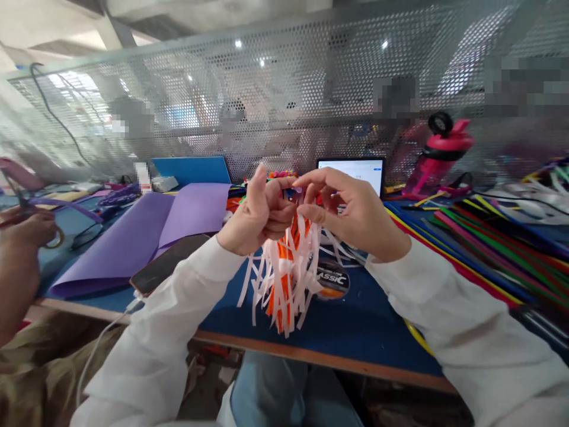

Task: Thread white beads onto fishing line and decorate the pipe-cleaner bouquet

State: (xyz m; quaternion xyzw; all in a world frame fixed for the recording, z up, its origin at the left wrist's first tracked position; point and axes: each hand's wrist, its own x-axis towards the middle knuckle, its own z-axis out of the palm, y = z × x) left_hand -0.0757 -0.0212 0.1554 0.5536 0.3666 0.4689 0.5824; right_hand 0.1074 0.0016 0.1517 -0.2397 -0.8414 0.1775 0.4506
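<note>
A bunch of pale pink-white and orange strips (pixel 287 273) hangs like a tassel beneath my hands, above the blue tabletop (pixel 373 332). My left hand (pixel 269 207) has its lower fingers curled in at the top of the bunch, while its thumb points up and its index finger reaches right. Facing it, my right hand (pixel 342 204) has bent fingers close to that index fingertip, with fingers and thumb drawn in at the top of the strips. What lies between the right fingertips is too small to make out.
Purple sheets (pixel 133 243) and a dark phone (pixel 171 264) on a cable lie left. Coloured strips (pixel 502 249) and a pink bottle (pixel 440 154) are right. A lit screen (pixel 355 169) stands behind, before a perforated metal panel (pixel 284 89). A co-worker's hand (pixel 31 228) holds scissors.
</note>
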